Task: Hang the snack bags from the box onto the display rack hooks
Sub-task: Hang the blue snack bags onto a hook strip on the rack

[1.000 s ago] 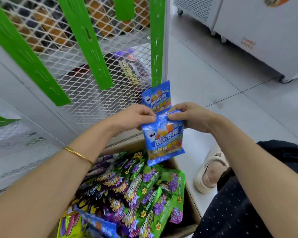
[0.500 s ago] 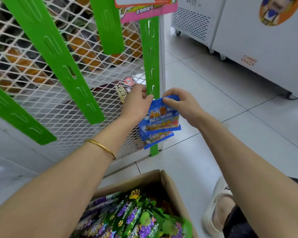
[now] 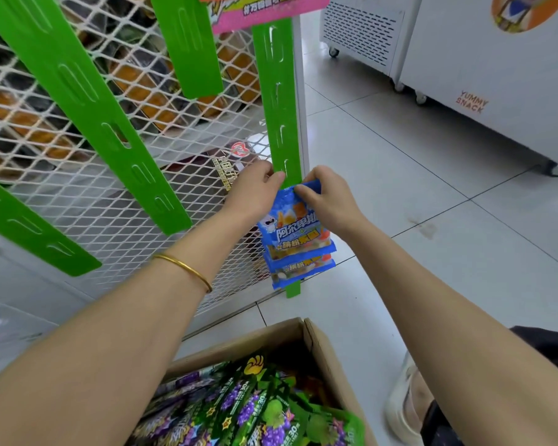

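Blue snack bag held against the lower part of the green hanging strip, both hands engaged.

The right hand pinches the bag's top edge between thumb and curled fingers. The left hand grips the strip just beside it, thumb on the strip's front face. Whether the bag's top is seated on a hook cannot be told, as the fingers cover that spot. A second blue bag hangs directly below on the same strip, partly overlapped by the first. The strip lies against the white mesh rack. The cardboard box stands open on the floor near the rack's foot, holding green and purple snack bags. A gold bangle sits on the left wrist.
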A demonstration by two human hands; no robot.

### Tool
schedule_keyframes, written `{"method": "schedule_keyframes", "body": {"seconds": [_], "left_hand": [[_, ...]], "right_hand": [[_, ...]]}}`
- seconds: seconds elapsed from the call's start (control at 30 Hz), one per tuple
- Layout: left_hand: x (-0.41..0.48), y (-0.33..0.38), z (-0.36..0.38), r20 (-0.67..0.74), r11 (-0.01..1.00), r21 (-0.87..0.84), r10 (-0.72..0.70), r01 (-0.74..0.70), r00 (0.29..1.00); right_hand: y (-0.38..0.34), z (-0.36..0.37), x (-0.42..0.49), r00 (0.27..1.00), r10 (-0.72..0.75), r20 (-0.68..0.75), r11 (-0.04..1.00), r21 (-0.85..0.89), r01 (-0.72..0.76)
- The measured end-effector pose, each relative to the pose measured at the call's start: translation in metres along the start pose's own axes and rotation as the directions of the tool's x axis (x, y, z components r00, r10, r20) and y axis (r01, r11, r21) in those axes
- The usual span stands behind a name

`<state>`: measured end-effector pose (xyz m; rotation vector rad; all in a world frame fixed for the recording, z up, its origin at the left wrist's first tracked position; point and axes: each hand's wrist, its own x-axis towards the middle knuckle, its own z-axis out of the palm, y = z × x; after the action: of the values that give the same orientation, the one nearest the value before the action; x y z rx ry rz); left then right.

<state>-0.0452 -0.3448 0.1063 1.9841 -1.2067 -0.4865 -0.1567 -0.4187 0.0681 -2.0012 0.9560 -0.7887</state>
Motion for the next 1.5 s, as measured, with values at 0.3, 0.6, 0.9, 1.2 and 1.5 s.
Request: {"method": "schedule_keyframes", "body": {"seconds": [0.3,0.6,0.9,1.2,1.5], "left_hand": [[-0.004,-0.008,0.002,0.002,0.997,-0.077,-0.024,0.024,1.0],[-0.047,-0.018,-0.008,-0.07,0.999,-0.033,0.032,-0.034,0.997],[-0.178,-0.09,-0.057,0.168,0.996,-0.013,-0.081,0.085,0.982],[-0.252,-0.132,-0.088,0.222,0.985,0.033,-0.17,0.167,0.96],[-0.274,-0.133,-0.112,0.212,0.982,0.051,-0.187,0.18,0.959]], "right_hand": [[0.02,0.008,-0.01,0.995,0.089,0.037,0.996,-0.01,-0.089],[0.024,0.002,-0.039,0.967,0.156,-0.203,0.975,-0.124,-0.183],[-0.046,0.039,-0.164,0.833,0.138,0.536,0.989,-0.115,-0.089],[-0.082,0.096,-0.258,0.369,0.062,0.927,0.938,-0.18,0.295],[-0.078,0.124,-0.286,0.378,-0.075,0.923,0.635,-0.248,0.732]]}}
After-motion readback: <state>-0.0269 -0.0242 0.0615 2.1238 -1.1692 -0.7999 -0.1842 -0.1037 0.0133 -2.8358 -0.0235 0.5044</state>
